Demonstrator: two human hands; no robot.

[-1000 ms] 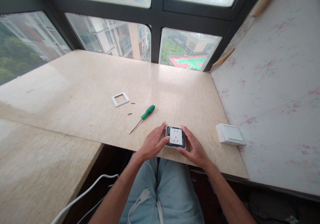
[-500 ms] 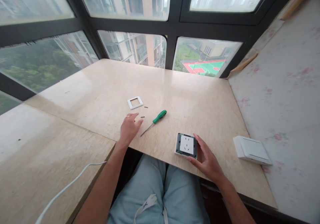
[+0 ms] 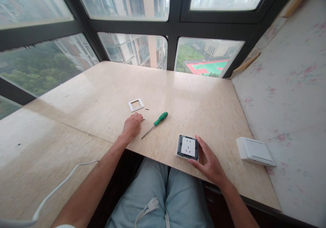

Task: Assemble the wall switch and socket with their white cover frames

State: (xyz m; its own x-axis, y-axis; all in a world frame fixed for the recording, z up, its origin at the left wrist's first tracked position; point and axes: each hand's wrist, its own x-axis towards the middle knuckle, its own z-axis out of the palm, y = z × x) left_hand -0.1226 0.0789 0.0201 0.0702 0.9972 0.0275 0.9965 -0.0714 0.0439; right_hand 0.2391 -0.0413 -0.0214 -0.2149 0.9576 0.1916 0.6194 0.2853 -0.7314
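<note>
My left hand (image 3: 132,125) rests on the marble tabletop (image 3: 193,102) with its fingers curled together, pinching at a small dark screw (image 3: 143,119). Just right of it lies a green-handled screwdriver (image 3: 155,123). A second small screw (image 3: 147,109) and a white square frame (image 3: 136,105) lie just beyond. My right hand (image 3: 209,160) lies open near the front edge. Its thumb and forefinger touch the right side of a socket module (image 3: 187,147), which has a white face in a grey body and lies flat.
A white wall switch (image 3: 255,151) lies at the right, on the floral-covered surface (image 3: 292,95). A white cable (image 3: 58,187) crosses the lower tabletop at the left. Dark-framed windows (image 3: 173,24) close off the far side. My lap in light trousers is below the table edge.
My left hand left the socket, reached out to the left toward the screws, and closed its fingers at the nearer screw. My right hand stayed at the socket.
</note>
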